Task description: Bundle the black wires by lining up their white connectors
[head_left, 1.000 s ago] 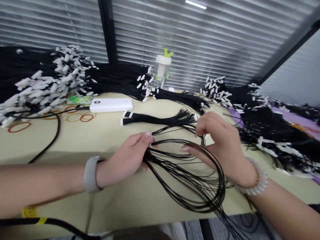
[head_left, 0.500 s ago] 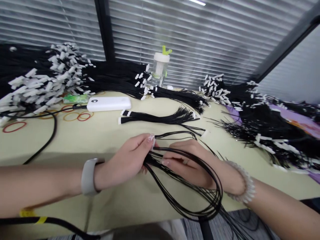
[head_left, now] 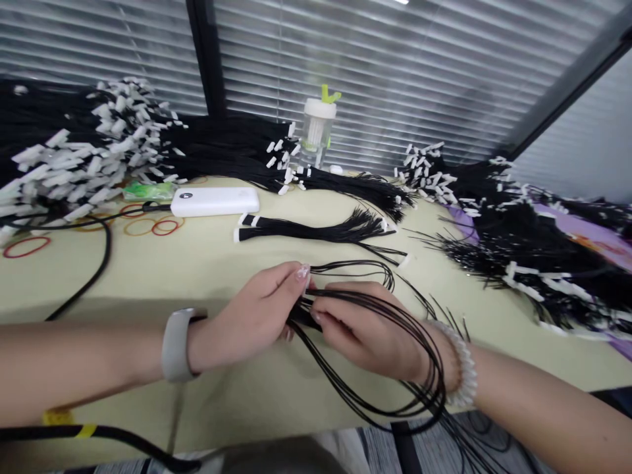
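My left hand [head_left: 251, 319] pinches a looped bundle of black wires [head_left: 437, 392] between thumb and fingers, out over the near part of the worktop [head_left: 222, 411]. My right hand [head_left: 365, 332] reaches in just beside it, strands of the loop lying across its back and wrist, with the thumb and bent fingers drawn together on the wires; which strands they pinch I cannot tell. The loose lengths hang past the front edge, below my right wrist with its clear coiled bracelet [head_left: 467, 368]. Just beyond my hands, black bundles with white ends [head_left: 311, 232] lie crosswise. Farther left I have a white power bank [head_left: 216, 202] with a cable plugged in, near red and yellow rubber bands [head_left: 165, 227]. A clear bottle [head_left: 316, 135] stands upright at the back, and heaps of black wires with white connectors [head_left: 93, 161] spread to both sides.
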A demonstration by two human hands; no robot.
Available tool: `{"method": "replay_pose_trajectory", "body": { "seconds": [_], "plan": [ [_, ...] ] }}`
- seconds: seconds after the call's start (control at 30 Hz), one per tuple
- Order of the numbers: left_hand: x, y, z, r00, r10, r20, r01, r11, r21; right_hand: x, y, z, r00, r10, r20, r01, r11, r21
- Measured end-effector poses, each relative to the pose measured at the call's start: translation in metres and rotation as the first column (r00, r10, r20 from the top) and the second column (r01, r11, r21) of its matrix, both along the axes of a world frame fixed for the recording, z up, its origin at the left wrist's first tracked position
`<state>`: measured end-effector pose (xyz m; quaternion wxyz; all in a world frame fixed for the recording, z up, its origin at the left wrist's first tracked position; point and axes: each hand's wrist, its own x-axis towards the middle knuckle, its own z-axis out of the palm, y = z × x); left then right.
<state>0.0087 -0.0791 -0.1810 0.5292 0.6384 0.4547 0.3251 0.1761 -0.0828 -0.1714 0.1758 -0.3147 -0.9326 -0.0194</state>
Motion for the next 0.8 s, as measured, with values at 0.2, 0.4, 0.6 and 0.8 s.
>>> {"method": "replay_pose_trajectory", "body": {
  "seconds": [0.2, 0.4, 0.6, 0.8],
  "plan": [
    [0.000, 0.003, -0.002, 0.999, 0.035, 0.002, -0.035, 0.999, -0.030, 0.010, -0.006, 0.014, 0.976, -0.198, 0.090, 0.197, 0.980, 0.018],
    [-0.002, 0.005, -0.004, 0.998, 0.050, 0.034, -0.048, 0.997, -0.053, 0.045, 0.003, 0.043, 0.951, -0.309, 0.007, 0.309, 0.949, -0.067],
    [-0.003, 0.004, -0.006, 0.997, 0.070, 0.022, -0.069, 0.996, -0.057, 0.070, 0.036, 0.052, 0.602, -0.394, -0.694, 0.428, 0.894, -0.137],
    [-0.003, 0.004, -0.007, 0.999, 0.039, 0.021, -0.038, 0.997, -0.065, 0.081, 0.053, 0.064, 0.170, -0.521, -0.837, 0.116, 0.854, -0.508]
  ]
}}
